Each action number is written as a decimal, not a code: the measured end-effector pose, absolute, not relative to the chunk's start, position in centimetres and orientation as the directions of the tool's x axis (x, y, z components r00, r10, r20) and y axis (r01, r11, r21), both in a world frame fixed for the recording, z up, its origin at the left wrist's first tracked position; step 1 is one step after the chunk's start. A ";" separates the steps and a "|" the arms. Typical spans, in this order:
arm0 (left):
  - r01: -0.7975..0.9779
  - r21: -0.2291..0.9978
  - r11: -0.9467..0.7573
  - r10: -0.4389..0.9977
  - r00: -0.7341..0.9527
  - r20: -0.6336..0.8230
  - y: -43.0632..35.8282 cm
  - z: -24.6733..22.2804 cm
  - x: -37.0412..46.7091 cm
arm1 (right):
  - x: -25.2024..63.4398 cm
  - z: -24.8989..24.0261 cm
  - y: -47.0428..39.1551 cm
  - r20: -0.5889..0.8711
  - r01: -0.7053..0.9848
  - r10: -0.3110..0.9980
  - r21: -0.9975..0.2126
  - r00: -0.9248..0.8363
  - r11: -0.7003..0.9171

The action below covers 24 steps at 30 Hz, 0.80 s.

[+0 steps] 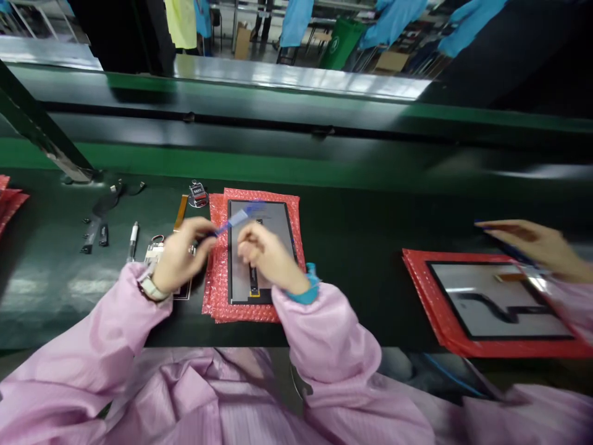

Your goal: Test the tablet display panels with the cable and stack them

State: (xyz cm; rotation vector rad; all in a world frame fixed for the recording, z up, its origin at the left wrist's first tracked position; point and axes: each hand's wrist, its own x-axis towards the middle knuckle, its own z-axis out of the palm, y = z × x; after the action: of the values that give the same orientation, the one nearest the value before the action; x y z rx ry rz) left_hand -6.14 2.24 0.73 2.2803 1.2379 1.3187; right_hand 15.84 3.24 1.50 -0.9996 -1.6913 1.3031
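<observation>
A display panel (238, 262) with a grey back and black edge lies on red bubble-wrap bags (291, 313). My left hand (183, 256) is just left of the panel, its fingers pinched on one end of a blue strip (225, 226). The strip slants up to the right above the panel, with a pale patch (238, 217) near its middle. Over the middle of the panel is my right hand (269, 252), fingers curled together; whether they hold anything is hidden. Below those fingers a dark flex cable (254, 278) with a yellow end runs down the panel's back.
Left of my hands are a pen (134, 238), dark cables (106, 204) and a small black part (103, 235). A metal tally counter (197, 193) and an orange flex strip (181, 211) lie behind. At right, a co-worker's hand (542, 247) hovers over another panel (491, 296).
</observation>
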 end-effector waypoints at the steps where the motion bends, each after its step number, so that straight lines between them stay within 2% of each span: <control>1: 0.522 0.520 -0.676 0.728 0.361 0.583 1.5 0.6 -5.1 | 14.9 1.4 2.7 0.103 0.082 0.900 -0.985 -0.424 0.151; 3: 0.486 0.521 -0.702 0.711 0.440 0.548 0.4 0.7 -3.8 | 13.5 0.9 2.0 0.137 0.031 0.918 -0.987 -0.373 0.160; 5: 0.478 0.614 -0.628 0.778 0.387 0.495 0.0 0.8 -3.3 | 12.7 0.5 1.7 0.180 0.015 0.934 -0.981 -0.308 0.194; 8: 0.489 0.698 -0.523 0.843 0.415 0.341 0.1 0.9 -3.7 | 12.6 0.1 1.7 0.231 0.099 0.923 -0.957 -0.307 0.272; 11: 0.536 0.669 -0.515 0.835 0.489 0.251 0.1 0.6 -4.3 | 13.0 -0.1 1.8 0.249 0.189 0.893 -0.922 -0.375 0.337; 14: 0.559 0.663 -0.498 0.840 0.500 0.209 0.0 0.3 -4.4 | 13.4 -0.3 1.8 0.169 0.138 0.864 -0.955 -0.474 0.262; 17: 0.536 0.709 -0.459 0.846 0.507 0.164 -0.2 0.4 -4.3 | 13.6 -0.6 1.9 0.029 0.072 0.824 -0.994 -0.566 0.085; 19: 0.506 0.748 -0.430 0.848 0.511 0.141 -0.2 0.6 -4.2 | 13.7 -0.6 2.1 -0.016 0.056 0.800 -0.998 -0.599 0.022; 24: 0.487 0.785 -0.383 0.870 0.476 0.129 -0.4 0.6 -4.1 | 13.9 -0.2 2.2 0.062 0.063 0.776 -0.990 -0.627 0.129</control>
State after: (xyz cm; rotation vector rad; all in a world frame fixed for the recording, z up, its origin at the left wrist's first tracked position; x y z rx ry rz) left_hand -4.09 -0.43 0.59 2.0349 1.1196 0.7111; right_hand 13.95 2.22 -0.17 -0.8087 -1.8181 1.5483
